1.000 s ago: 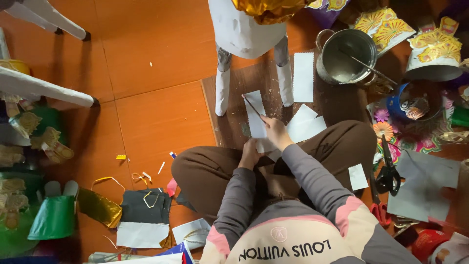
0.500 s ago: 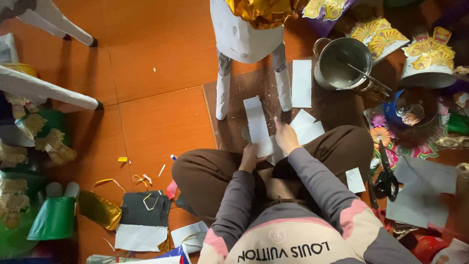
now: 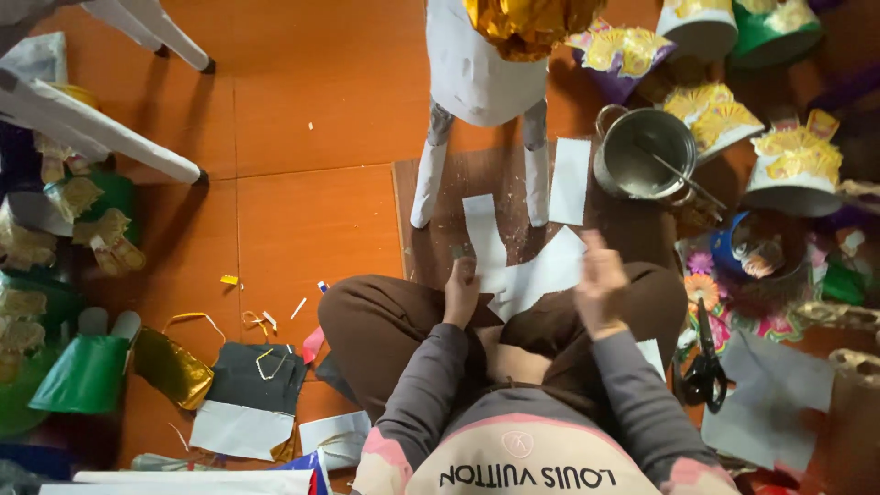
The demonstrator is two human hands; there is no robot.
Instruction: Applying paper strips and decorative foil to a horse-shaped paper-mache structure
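The right hand [image 3: 600, 280] is smeared by motion, so its grip cannot be read. The white paper figure [image 3: 481, 73] is cut off by the top edge, its upper part hidden behind gold foil [image 3: 527, 18]. The person's lap hides the lower ends of the paper strips [image 3: 522, 275]. The scissors [image 3: 704, 367] lie half in shadow

A: Paper strip [image 3: 483, 240] by the left hand [image 3: 461, 286] is looking matt white, smooth. Board [image 3: 431, 229]?
B: Wood, dull brown, dusty w/ white smears. Pot [image 3: 644, 165] is showing brushed grey metal.
A: Foil [image 3: 527, 23] up top?
B: Gleaming gold, crinkled. Floor tiles [image 3: 312, 101] are shining glossy orange.
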